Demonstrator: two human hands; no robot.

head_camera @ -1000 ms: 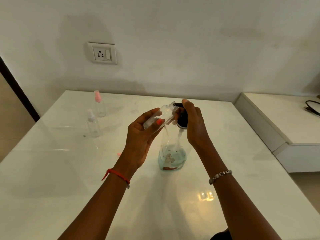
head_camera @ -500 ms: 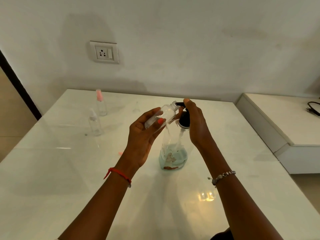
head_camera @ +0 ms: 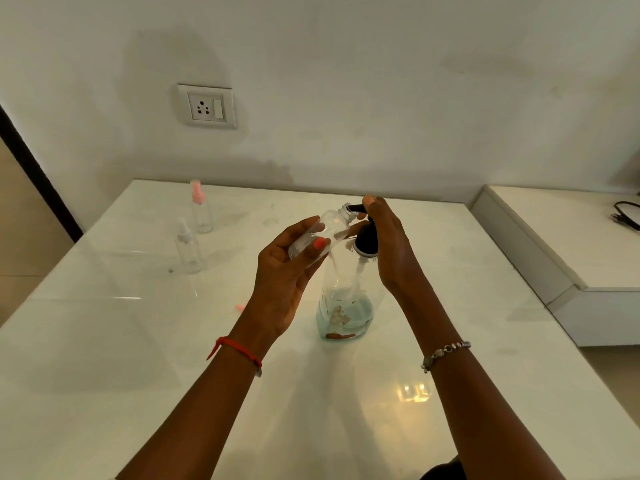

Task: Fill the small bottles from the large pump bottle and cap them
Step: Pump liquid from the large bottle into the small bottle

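While the small bottle point(head_camera: 320, 233) sits tilted in the left hand point(head_camera: 287, 271), fingers and thumb curled round its clear body, its open mouth meets the black nozzle point(head_camera: 355, 207) of the large pump bottle point(head_camera: 346, 306), just as it did a second ago. Almost nothing has shifted over that second: both hands hold their places and only the viewpoint drifts slightly. The right hand point(head_camera: 391, 244) wraps the pump head point(head_camera: 367, 240), forefinger laid along the top and thumb tucked below near the small bottle's neck. Whether the head is pressed down at this instant cannot be told from this angle, and no stream shows at the mouth. The large bottle stands upright on the white table point(head_camera: 138, 341), pale blue liquid low in its base. The held bottle looks clear, possibly barely filled. Judgement: dispensing is under way or about to start, and this bottle is far from ready to cap. Two more small bottles, one pink-topped point(head_camera: 201, 213) and one white-topped point(head_camera: 188, 251), stand well apart at far left with their tops on; their fill cannot be read.
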